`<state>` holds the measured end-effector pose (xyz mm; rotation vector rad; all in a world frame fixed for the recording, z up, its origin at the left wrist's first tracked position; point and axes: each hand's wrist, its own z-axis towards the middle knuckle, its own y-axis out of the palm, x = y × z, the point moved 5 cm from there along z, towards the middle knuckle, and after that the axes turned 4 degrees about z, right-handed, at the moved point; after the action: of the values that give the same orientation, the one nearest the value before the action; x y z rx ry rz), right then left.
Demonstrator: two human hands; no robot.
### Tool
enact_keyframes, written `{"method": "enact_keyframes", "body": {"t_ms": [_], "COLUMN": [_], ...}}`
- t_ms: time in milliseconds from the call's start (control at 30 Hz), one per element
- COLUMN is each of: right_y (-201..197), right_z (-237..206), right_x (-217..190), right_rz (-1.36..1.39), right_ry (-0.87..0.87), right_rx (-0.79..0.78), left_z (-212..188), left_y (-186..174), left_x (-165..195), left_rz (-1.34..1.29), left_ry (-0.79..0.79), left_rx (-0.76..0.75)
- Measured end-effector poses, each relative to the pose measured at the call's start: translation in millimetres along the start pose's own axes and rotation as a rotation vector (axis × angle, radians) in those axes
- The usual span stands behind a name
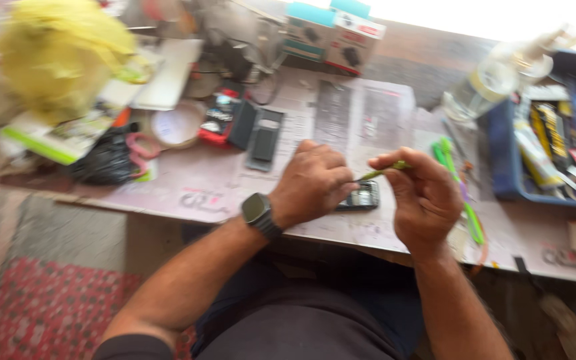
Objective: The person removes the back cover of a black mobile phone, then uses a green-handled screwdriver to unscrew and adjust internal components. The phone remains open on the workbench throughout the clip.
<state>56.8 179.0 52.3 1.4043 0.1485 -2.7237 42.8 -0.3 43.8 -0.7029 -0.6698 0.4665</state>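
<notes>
Holding a thin green tool [385,171] pinched in the fingers of our right hand [423,200], we aim its tip towards the left, at the small dark phone [361,197] lying flat near the front edge of the worktop [208,190]. Our left hand [311,183] is curled over the phone's left end, pressing it down, so that grip is closed on the phone; a dark watch [258,212] sits on that wrist. The picture is blurred, so we cannot tell whether the tool tip touches the phone or stops just short of it.

We judge this to be the working step on the phone itself, with the tool brought to its edge or face. The next move seems to call for a steady left hand and a fine, light push from the right.

Further out, a dark flat phone part [263,139] and a red and black packet [219,119] lie behind our left hand, beside a round roll of tape [176,125]. At the back stand two small boxes with teal tops [333,33], pale fronts and dark pictures. Left of them sits a yellow bag [61,50] and a black bag [105,160]. To the right, green tools [458,187] lie loose on the worktop, next to a blue tray [505,153] crowded with yellow and red packets.
</notes>
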Motion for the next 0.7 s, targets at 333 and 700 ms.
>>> {"method": "enact_keyframes", "body": {"t_ms": [333,700], "right_y": [-34,-56], "right_z": [-1,-19], "right_x": [1,14], "right_rz": [0.196,0.158], "right_ry": [-0.073,-0.052], "right_rx": [0.206,0.218], "left_z": [-46,-43], "left_y": [-82,-95], "left_x": [-38,-40], "left_rz": [0.467,0.439], "left_ry": [-0.082,-0.083], "left_rx": [-0.015,0.076]}}
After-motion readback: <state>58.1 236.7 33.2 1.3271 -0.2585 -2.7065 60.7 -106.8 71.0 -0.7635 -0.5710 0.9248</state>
